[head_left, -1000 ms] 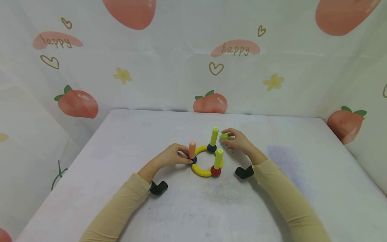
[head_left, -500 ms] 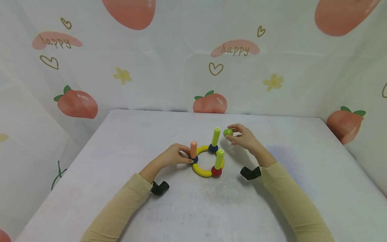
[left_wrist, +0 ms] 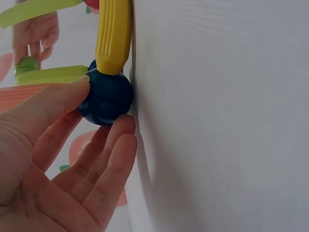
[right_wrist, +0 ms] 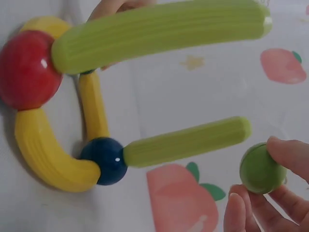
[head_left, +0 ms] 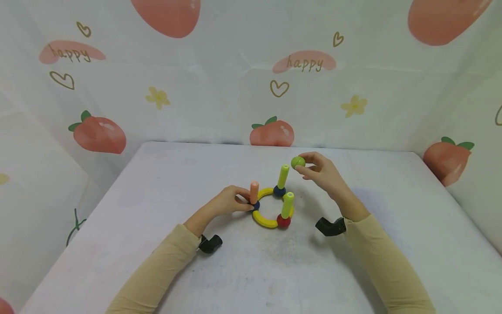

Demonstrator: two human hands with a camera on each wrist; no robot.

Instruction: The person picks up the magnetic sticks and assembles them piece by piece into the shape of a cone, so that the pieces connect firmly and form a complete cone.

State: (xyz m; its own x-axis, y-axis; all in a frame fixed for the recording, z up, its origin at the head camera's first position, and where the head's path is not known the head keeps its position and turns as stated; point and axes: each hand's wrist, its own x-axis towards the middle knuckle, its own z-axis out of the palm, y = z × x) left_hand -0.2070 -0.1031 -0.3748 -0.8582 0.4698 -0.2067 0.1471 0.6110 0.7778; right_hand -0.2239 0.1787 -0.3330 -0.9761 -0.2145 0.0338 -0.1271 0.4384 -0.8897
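A ring of curved yellow rods [head_left: 266, 221] joined by balls lies on the table. From its two blue balls and one red ball [head_left: 284, 221] rise an orange rod [head_left: 254, 192] and two light green rods [right_wrist: 188, 141]. My left hand [head_left: 229, 200] pinches the near-left blue ball [left_wrist: 107, 96] between thumb and fingers, at the foot of the orange rod. In my right hand [head_left: 323, 174] a green ball [right_wrist: 262, 168] is held by the fingertips. That ball is up beside the top of the far green rod, apart from it.
A black curved piece [head_left: 211, 244] shows under the left wrist, and another black curved piece [head_left: 330, 226] under the right one. Behind the white table [head_left: 235, 274] hangs a printed cloth [head_left: 219, 69]. A green cord [head_left: 76, 224] hangs at the left edge.
My right hand has lifted the green ball from beside the far blue ball to about the height of the far rod's top. The ring and left hand have shifted slightly right in view.
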